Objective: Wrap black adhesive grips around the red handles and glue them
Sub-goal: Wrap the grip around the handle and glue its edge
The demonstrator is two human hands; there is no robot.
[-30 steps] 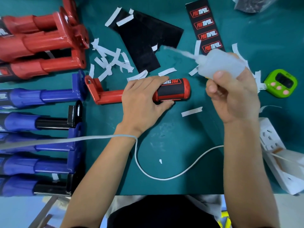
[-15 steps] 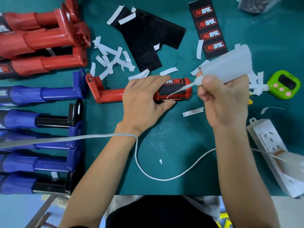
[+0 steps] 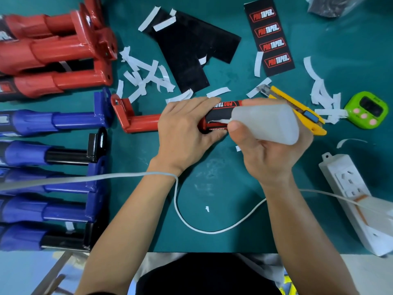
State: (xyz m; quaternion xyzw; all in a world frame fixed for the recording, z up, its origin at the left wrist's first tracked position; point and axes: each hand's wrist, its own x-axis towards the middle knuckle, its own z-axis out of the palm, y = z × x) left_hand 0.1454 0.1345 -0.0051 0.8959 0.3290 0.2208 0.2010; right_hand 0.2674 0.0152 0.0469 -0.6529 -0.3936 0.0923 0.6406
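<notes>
1. A red plastic handle with a bracket end (image 3: 140, 122) is lying mid-surface on the teal surface (image 3: 223, 177), bracket toward the left edge.
2. A black adhesive grip with red "PRO TAPER" print (image 3: 221, 112) is wrapped round its right end.
3. Left hand (image 3: 187, 128): fingers curled over the handle at the grip, thumb underneath, so the handle is held down.
4. Right hand (image 3: 270, 150): fingers and thumb closed round a translucent white squeeze bottle (image 3: 270, 122), which is tilted with its tip at the grip. The nozzle contact point cannot be told.
5. A yellow utility knife (image 3: 297, 107) is lying just behind the bottle.
6. Plain black grip sheets (image 3: 191, 50) and a printed black grip strip (image 3: 271, 37) are lying near the far edge.
7. Bare red handles (image 3: 59, 54) are stacked at the far-left corner.
</notes>
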